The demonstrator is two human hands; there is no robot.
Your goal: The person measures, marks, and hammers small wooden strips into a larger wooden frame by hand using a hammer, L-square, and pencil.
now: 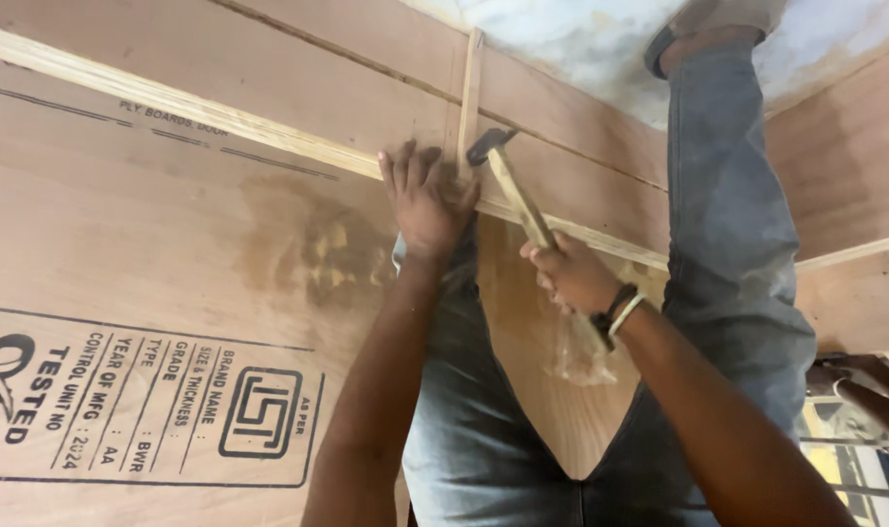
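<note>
My left hand [427, 200] presses flat, fingers together, against the base of a thin upright wooden strip [471, 93] where it meets the pale edge [220, 115] of a large plywood sheet [151, 244]. My right hand [573, 276] grips the wooden handle of a hammer [511, 185]. The hammer's dark metal head [487, 144] sits right beside the strip, just above my left fingers. A dark band and a light band circle my right wrist.
My legs in grey jeans [727, 224] straddle the plywood, one foot near the top right. A second plywood panel [845, 146] lies at right. Another person's hand [859, 385] shows at the right edge. A pale floor [581, 44] lies beyond.
</note>
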